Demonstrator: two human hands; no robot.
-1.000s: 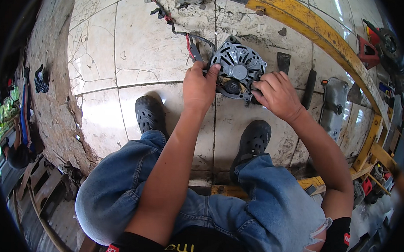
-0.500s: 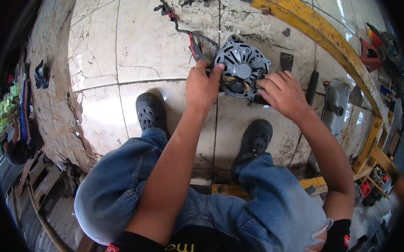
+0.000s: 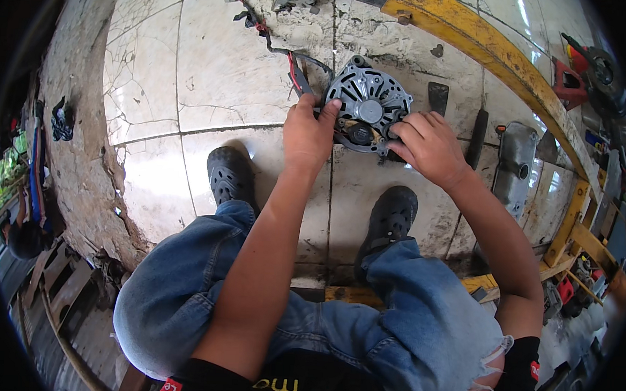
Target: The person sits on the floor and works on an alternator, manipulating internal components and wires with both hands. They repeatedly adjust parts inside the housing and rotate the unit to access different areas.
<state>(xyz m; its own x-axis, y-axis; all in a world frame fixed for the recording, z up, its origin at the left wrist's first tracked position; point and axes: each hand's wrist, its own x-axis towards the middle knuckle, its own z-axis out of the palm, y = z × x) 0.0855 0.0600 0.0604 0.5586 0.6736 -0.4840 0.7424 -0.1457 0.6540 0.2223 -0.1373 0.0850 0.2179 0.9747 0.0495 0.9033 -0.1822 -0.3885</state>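
A silver alternator (image 3: 368, 93) with a slotted end housing and a black-and-brass part (image 3: 360, 133) at its lower side lies on the tiled floor between my feet. My left hand (image 3: 306, 136) grips its left side, thumb on the housing. A dark cable (image 3: 306, 57) and a red-edged grey piece (image 3: 296, 74) run up from there. My right hand (image 3: 430, 145) is closed at the alternator's lower right rim, fingertips on a small dark part I cannot make out.
Right of the alternator lie a flat dark blade (image 3: 438, 98), a black-handled tool (image 3: 477, 136) and a metal cover (image 3: 516, 166). A yellow steel frame (image 3: 473, 42) arches beyond, with red tools (image 3: 568, 86) outside it. Broken concrete (image 3: 69, 171) borders the tiles on the left.
The view has shifted slightly. Both hands remain on the alternator, with no clear movement of the parts.
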